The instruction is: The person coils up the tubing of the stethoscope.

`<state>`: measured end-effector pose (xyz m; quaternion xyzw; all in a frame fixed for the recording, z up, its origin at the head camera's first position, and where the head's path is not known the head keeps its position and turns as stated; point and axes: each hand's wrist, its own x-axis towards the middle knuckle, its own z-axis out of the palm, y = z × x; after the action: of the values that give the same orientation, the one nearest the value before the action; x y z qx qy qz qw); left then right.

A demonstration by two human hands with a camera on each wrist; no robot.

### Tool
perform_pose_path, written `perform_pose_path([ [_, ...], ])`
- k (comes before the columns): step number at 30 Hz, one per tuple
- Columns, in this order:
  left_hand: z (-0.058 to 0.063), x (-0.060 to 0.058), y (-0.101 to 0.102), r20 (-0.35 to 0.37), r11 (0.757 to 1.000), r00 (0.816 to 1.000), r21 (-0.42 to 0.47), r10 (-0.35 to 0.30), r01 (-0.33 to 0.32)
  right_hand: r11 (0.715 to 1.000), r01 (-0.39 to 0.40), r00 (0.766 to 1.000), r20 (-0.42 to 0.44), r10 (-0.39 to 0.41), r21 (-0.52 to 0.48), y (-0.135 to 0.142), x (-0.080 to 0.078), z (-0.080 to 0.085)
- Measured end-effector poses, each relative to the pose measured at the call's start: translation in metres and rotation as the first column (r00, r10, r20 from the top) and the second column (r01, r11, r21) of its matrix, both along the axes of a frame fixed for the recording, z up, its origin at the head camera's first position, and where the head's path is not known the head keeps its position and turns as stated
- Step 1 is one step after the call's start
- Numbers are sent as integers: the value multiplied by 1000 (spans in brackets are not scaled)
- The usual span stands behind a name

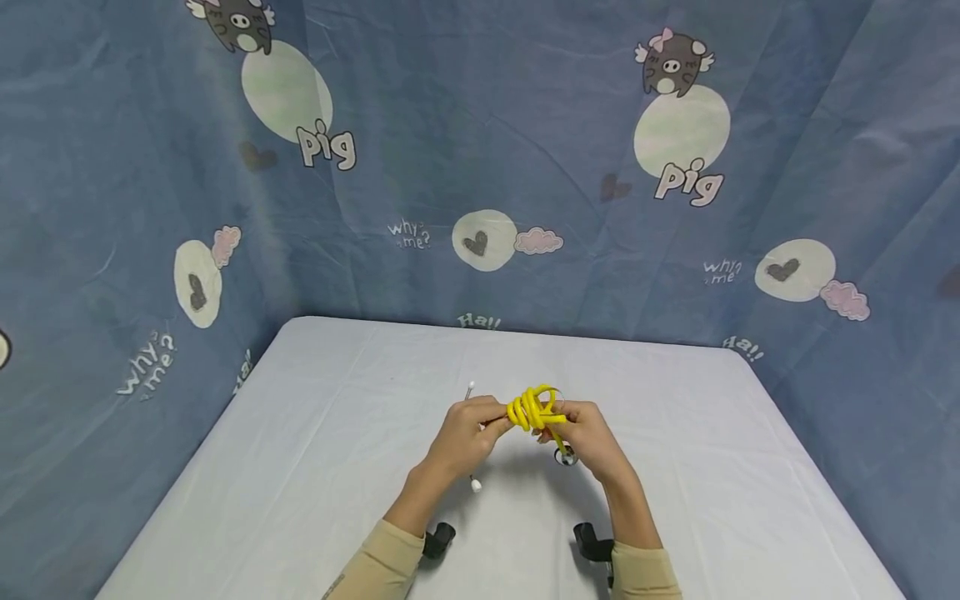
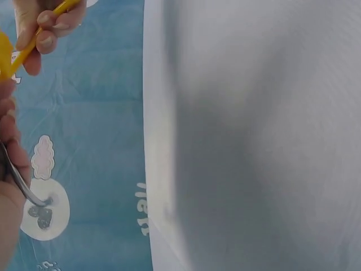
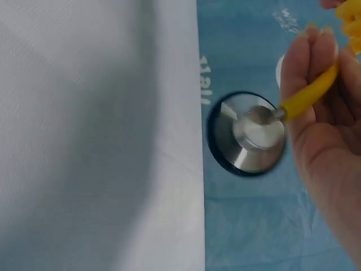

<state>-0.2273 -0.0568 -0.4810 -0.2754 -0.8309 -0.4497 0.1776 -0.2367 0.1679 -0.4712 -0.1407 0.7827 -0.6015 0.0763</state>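
Observation:
Both hands hold a stethoscope up over the table, its yellow tubing (image 1: 531,408) wound into a tight bundle of several loops. My left hand (image 1: 461,433) grips the binaural end, with white ear tips (image 1: 476,485) sticking out on both sides of the fist. In the left wrist view a curved metal ear tube (image 2: 23,187) comes out of that hand. At the right of the bundle my right hand (image 1: 591,435) pinches the tubing between thumb and fingers. The round silver chest piece (image 3: 248,132), dark-rimmed, hangs free beside the right palm on a short length of tubing.
A white-covered table (image 1: 337,467) lies beneath the hands, which cast shadows on it. Behind and beside it hangs a blue printed curtain (image 1: 420,150). Black wrist mounts (image 1: 592,543) jut inward from both forearms.

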Motion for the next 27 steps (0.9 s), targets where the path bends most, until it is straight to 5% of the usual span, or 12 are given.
perform_pose_path([
  [9, 2, -2, -6, 55, 983, 983, 38, 176, -178, 996, -94, 995, 33, 94, -8, -6, 2, 2],
  [27, -2, -6, -14, 76, 946, 943, -30, 324, -323, 984, -107, 994, 50, 101, 145, -11, 14, 17],
])
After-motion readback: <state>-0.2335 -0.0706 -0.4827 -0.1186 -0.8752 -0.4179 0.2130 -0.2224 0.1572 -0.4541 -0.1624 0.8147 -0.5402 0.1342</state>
